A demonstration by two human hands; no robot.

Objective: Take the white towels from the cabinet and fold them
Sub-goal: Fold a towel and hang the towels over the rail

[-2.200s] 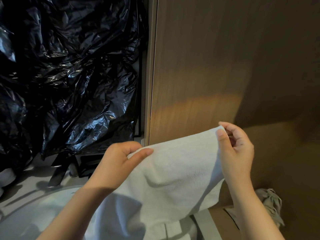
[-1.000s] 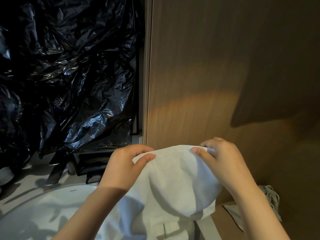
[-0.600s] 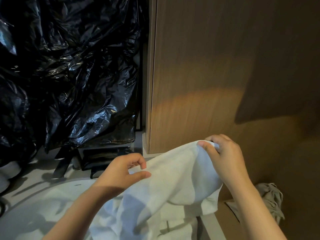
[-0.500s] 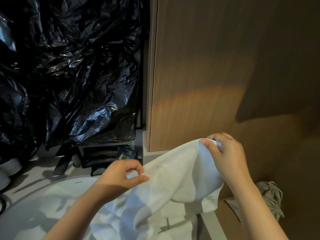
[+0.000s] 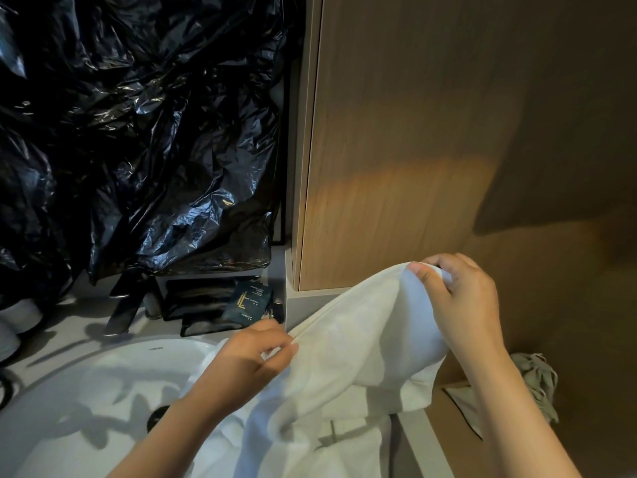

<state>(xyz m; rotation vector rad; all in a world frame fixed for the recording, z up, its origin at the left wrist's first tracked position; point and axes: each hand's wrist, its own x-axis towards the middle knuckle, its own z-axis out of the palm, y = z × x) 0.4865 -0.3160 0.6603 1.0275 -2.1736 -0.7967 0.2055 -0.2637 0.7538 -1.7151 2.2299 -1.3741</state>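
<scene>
A white towel (image 5: 358, 343) hangs between my two hands over the counter, in front of the wooden cabinet (image 5: 413, 139). My right hand (image 5: 465, 305) grips its upper corner, fingers curled over the cloth. Lower and to the left, my left hand (image 5: 255, 357) pinches the towel's hemmed edge between thumb and fingers. The towel slopes down from right to left and its lower part drapes onto more white towel cloth (image 5: 348, 446) lying at the counter's edge.
A white sink basin (image 5: 86, 391) lies at lower left. Crumpled black plastic (image 5: 138, 132) covers the wall behind it. Dark amenity packets (image 5: 244, 301) and a tray sit at the counter's back. A grey cloth (image 5: 537, 381) hangs at lower right.
My left hand let go of the top corner, dropped down and left along the edge and pinched it again. My right hand kept its corner. The towel now slopes down to the left.
</scene>
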